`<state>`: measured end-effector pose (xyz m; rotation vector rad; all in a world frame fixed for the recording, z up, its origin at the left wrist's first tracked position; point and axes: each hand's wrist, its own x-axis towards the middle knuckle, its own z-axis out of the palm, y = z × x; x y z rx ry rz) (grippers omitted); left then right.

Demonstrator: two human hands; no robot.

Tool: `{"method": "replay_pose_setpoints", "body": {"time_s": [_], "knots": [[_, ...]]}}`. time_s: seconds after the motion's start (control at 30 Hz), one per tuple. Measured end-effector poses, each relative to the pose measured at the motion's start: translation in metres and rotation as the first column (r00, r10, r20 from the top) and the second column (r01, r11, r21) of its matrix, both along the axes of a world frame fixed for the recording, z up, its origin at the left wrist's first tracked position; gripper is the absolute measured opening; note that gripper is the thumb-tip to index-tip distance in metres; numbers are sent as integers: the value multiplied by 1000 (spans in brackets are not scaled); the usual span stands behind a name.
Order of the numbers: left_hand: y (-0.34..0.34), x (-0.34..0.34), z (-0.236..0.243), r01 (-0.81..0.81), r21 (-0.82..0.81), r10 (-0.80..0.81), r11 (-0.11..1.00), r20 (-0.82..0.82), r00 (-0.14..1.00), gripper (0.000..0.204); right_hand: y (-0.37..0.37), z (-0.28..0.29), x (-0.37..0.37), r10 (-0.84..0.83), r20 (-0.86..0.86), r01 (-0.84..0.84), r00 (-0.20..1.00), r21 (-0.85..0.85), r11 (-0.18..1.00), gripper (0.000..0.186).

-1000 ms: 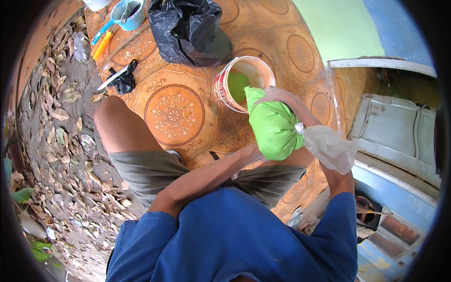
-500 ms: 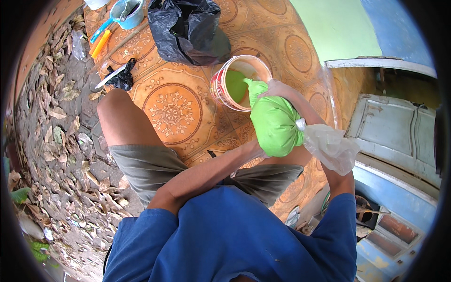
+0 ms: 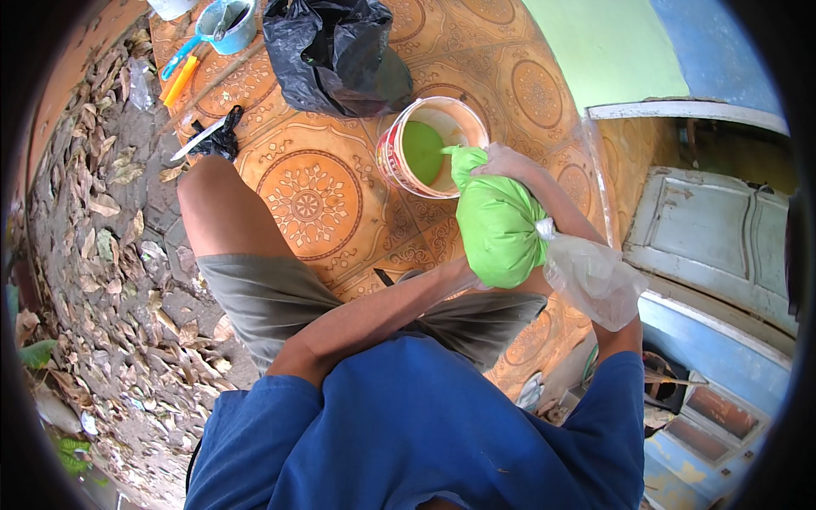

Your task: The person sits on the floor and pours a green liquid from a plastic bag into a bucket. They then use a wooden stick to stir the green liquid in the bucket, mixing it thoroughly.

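A plump plastic bag of green paint [image 3: 503, 234] is tilted over my lap, knotted at one end with a loose clear plastic tail [image 3: 591, 276]. Its narrow corner points over the rim of a white-and-red bucket [image 3: 393, 157]. Green paint [image 3: 422, 153] lies inside that bucket. My right hand [image 3: 508, 163] is closed round the bag's upper part near the corner. From below, my left hand [image 3: 463, 276] holds up the heavy end; its fingers are mostly hidden behind the bag.
A black plastic bag [image 3: 336, 64] stands beyond the bucket. To its left are a blue dipper [image 3: 228, 27], an orange-yellow strip [image 3: 180, 81] and a white-bladed knife [image 3: 197, 138] by crumpled black plastic [image 3: 219, 140]. Dry leaves [image 3: 102, 204] cover the ground left; a painted wall [image 3: 612, 51] stands right.
The bag's corner has shifted slightly right against the bucket, so more green paint inside shows. Both hands keep their hold; the whole view has shifted slightly.
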<state>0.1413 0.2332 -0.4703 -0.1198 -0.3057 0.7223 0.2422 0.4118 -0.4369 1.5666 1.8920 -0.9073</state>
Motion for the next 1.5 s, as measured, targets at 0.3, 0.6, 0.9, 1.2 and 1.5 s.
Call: {"method": "replay_pose_setpoints", "body": {"time_s": [0.3,0.6,0.9,1.2,1.5], "knots": [[-10,-3,-1,50,-19,-50,999,-3,999,28,-13,29,-31,20,37,-16,999,-95,995,66],[-10,3,2,66,-28,-66,997,6,998,29,-18,-1,4,-87,27,87,996,-14,996,48],[-1,10,6,40,-29,-40,999,12,999,29,-15,16,-12,-103,82,107,991,-43,993,53],[-3,11,0,34,-52,-33,998,27,999,30,-18,9,-17,-59,20,60,998,-65,996,45],[-6,3,-7,44,-75,-42,996,19,999,30,-21,-2,-11,-102,-126,108,987,38,993,44]]}}
